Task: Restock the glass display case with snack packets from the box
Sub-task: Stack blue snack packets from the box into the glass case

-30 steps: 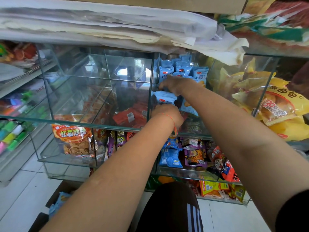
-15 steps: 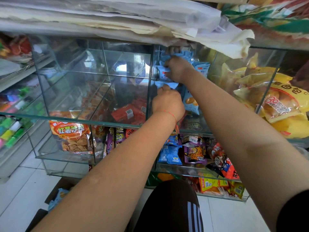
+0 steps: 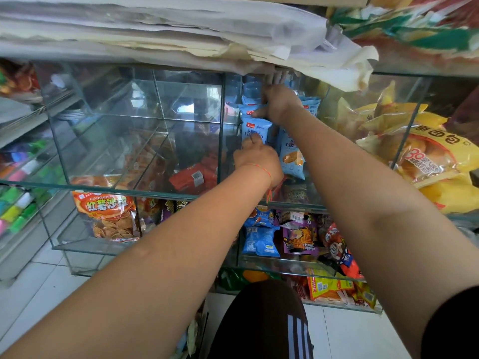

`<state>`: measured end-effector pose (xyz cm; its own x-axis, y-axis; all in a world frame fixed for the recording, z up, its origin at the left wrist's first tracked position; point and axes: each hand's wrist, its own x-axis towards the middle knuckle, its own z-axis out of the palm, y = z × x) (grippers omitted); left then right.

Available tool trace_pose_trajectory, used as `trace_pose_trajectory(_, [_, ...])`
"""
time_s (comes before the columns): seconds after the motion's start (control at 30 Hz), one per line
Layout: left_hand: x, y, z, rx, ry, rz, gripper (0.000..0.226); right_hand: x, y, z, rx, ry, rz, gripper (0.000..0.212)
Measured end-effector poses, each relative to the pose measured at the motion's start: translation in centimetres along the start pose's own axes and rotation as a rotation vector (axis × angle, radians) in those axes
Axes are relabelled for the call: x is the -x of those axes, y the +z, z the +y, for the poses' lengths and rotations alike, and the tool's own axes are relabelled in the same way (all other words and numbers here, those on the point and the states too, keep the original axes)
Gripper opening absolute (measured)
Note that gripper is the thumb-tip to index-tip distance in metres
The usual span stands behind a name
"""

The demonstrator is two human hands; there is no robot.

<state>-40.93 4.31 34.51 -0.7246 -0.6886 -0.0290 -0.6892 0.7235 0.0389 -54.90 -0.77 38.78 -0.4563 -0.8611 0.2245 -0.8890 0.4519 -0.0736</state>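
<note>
Glass case [image 3: 134, 187], two tiers, split by glass dividers into compartments.

Upper tier, middle compartment: blue packets [image 3: 291, 154] stacked upright, pile reaching near the case top. Both hands are in here. Left hand [image 3: 258, 161] low in the stack, fingertips pinching the bottom edge of one blue packet [image 3: 255, 128] that stands upright at the front. Right hand [image 3: 278, 102] higher up, thumb pressed on that packet's top edge, fingers reaching up behind the stack; whether they curl round anything cannot be told.

Upper tier, left compartments: mostly bare glass; red packets [image 3: 193, 177] lie on the floor of the one next to the blue stack.

Upper tier, right compartment: big yellow bread bags [image 3: 435, 161].

Lower tier: orange chip bag [image 3: 108, 213] at left; blue, purple and red packets [image 3: 300, 237] packed together under the blue stack.

Paper sheets [image 3: 181, 29] piled on the case top, overhanging its front edge.
</note>
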Motion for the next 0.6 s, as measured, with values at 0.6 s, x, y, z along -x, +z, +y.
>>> trace_pose_trajectory(0.6, [-2.5,1.1,0.5,-0.037,-0.002,-0.025,0.082,2.3,0.2,0.8,0.046,-0.045,-0.133,0.061])
